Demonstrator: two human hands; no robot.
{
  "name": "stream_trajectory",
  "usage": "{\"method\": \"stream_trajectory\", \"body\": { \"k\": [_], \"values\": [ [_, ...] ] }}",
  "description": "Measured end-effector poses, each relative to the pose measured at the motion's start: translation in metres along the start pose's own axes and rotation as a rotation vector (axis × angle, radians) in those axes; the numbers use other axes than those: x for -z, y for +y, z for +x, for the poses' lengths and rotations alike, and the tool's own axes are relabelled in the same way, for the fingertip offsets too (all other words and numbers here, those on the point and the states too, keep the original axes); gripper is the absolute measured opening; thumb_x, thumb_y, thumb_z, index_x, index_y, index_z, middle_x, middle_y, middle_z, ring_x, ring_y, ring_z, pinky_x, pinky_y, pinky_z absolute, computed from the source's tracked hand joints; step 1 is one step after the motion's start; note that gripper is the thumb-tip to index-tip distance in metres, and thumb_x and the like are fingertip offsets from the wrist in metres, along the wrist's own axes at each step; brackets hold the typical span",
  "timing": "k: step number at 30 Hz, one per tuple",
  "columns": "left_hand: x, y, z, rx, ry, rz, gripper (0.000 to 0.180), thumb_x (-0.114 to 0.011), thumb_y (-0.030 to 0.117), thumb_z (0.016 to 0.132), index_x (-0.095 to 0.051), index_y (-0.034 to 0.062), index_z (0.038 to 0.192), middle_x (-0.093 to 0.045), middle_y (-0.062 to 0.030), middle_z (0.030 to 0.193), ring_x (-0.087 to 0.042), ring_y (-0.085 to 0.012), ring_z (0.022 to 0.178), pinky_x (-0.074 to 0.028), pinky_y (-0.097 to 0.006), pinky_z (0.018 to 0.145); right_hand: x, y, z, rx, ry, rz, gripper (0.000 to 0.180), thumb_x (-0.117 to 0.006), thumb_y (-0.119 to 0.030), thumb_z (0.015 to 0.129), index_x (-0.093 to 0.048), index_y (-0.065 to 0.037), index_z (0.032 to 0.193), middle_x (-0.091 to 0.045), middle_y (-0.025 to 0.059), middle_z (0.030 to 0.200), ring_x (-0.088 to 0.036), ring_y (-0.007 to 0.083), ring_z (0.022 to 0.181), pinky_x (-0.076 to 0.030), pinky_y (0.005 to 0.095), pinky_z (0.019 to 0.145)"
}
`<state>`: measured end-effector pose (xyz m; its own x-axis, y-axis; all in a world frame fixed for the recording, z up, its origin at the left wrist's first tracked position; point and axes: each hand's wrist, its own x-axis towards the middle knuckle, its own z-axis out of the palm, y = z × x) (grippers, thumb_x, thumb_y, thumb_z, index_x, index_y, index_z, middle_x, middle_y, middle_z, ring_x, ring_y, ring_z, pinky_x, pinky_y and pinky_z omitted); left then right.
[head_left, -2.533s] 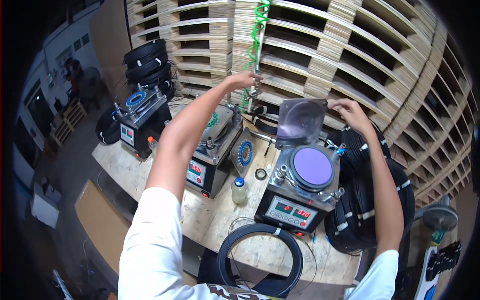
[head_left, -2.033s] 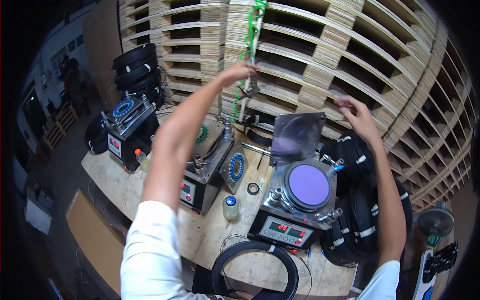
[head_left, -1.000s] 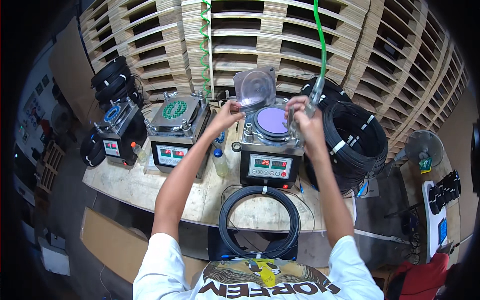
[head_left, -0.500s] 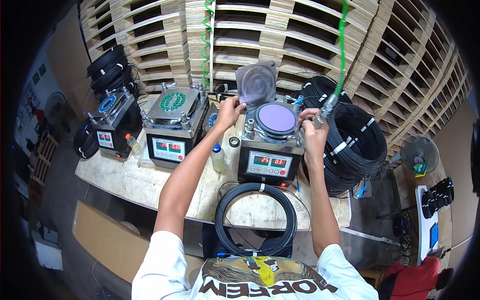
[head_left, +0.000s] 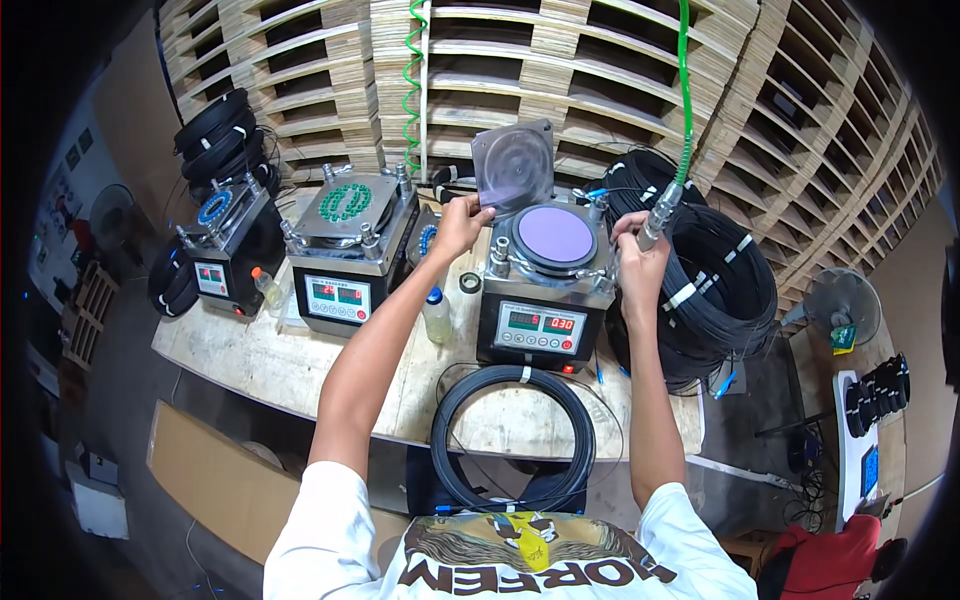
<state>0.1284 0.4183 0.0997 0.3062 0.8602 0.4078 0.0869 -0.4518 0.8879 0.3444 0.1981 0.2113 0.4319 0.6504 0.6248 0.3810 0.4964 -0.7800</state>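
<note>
My left hand (head_left: 461, 227) is closed, its fingertips pinching the lower left edge of a grey, see-through square plate (head_left: 515, 165) with a round mark, tilted up behind a polishing machine (head_left: 540, 325). A round purple pad (head_left: 556, 235) lies flat on top of that machine. To the right of the pad, my right hand (head_left: 642, 262) is wrapped round a metal air blow gun (head_left: 660, 215) on a green coiled hose (head_left: 684, 110). The gun's lower end is partly hidden by my fingers.
Two similar machines (head_left: 348, 245) (head_left: 230, 250) stand to the left, topped with rings of connectors. Small bottles (head_left: 437, 318) (head_left: 267, 287) stand between machines. A black cable coil (head_left: 443, 430) lies at the table's front edge; larger coils (head_left: 725, 270) are stacked right. Wooden pallets (head_left: 480, 80) rise behind.
My right hand has shifted slightly right and up with the blow gun, and the hose hangs straighter. My left hand and the plate have hardly moved. The machine displays have changed.
</note>
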Motion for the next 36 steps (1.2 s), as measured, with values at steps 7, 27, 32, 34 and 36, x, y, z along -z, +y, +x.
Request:
{"method": "stream_trajectory", "body": {
  "k": [7, 27, 32, 34, 36],
  "values": [
    [-0.006, 0.002, -0.004, -0.08, 0.081, 0.127, 0.021, -0.071, 0.004, 0.087, -0.068, -0.0043, 0.106, -0.073, -0.0167, 0.085, -0.068, -0.0188, 0.076, -0.052, -0.035, 0.073, -0.022, -0.015, -0.002, -0.119, -0.123, 0.333, 0.015, -0.049, 0.005, 0.081, -0.06, -0.001, 0.088, -0.06, 0.0029, 0.082, -0.056, 0.0097, 0.075, -0.045, 0.0242, 0.071],
    [-0.007, -0.01, 0.009, 0.0, -0.019, 0.018, 0.018, -0.071, 0.006, 0.089, -0.07, -0.0017, 0.106, -0.07, -0.0064, 0.076, -0.058, -0.0075, 0.068, -0.049, -0.03, 0.067, -0.023, 0.011, 0.053, -0.08, -0.088, 0.139, 0.009, -0.052, 0.003, 0.082, -0.059, -0.001, 0.084, -0.061, 0.004, 0.076, -0.057, 0.0108, 0.07, -0.046, 0.0245, 0.067],
    [-0.006, -0.009, 0.004, -0.021, -0.023, 0.017, 0.019, -0.071, 0.005, 0.089, -0.069, -0.0029, 0.106, -0.071, -0.0048, 0.077, -0.056, -0.0068, 0.067, -0.049, -0.029, 0.066, -0.006, -0.026, 0.02, -0.174, -0.239, 0.34, 0.012, -0.046, 0.004, 0.082, -0.057, 0.0, 0.084, -0.061, 0.0062, 0.084, -0.058, 0.0118, 0.078, -0.048, 0.0265, 0.073],
    [0.002, -0.014, 0.003, -0.015, -0.026, -0.068, 0.018, -0.071, 0.005, 0.09, -0.069, -0.0033, 0.106, -0.071, -0.004, 0.078, -0.056, -0.0057, 0.068, -0.049, -0.028, 0.066, -0.004, -0.022, 0.012, -0.298, -0.294, 0.404, 0.011, -0.051, 0.001, 0.08, -0.057, -0.002, 0.088, -0.061, 0.0068, 0.089, -0.059, 0.0123, 0.08, -0.049, 0.0269, 0.078],
    [-0.006, -0.004, 0.004, 0.006, -0.009, -0.032, 0.018, -0.07, 0.005, 0.091, -0.07, -0.0036, 0.107, -0.072, -0.0042, 0.077, -0.056, -0.0052, 0.068, -0.049, -0.029, 0.066, 0.002, -0.007, 0.014, -0.072, -0.165, 0.045, 0.01, -0.05, 0.002, 0.081, -0.057, -0.003, 0.087, -0.06, 0.0041, 0.084, -0.056, 0.0102, 0.077, -0.046, 0.0251, 0.072]
  ]
}}
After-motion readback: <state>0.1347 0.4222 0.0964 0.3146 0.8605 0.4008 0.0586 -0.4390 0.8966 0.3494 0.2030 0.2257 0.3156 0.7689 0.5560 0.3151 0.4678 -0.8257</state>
